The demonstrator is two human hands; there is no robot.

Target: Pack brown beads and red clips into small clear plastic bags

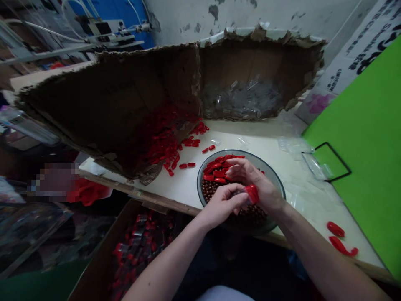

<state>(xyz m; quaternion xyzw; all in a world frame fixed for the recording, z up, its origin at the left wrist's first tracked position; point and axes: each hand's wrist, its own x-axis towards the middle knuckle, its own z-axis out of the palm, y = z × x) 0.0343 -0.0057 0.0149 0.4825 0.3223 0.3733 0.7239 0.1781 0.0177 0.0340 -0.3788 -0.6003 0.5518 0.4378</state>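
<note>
Bowl [273, 172]: on table [184, 188], balls [209, 189] inside
Left carton [109, 94]: left of bowl
Right carton [260, 60]: behind bowl, containers [250, 98] inside
Box [102, 256]: below table, left

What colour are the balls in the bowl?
The balls are dark brown, in the head view.

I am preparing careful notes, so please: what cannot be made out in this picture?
All in the head view:
Red-ended piece: body mostly covered by the left hand.
Brown beads: some hidden behind the right hand.
Left cardboard box: depths lost in shadow.
Lower box: cut off by the bottom edge.
</note>
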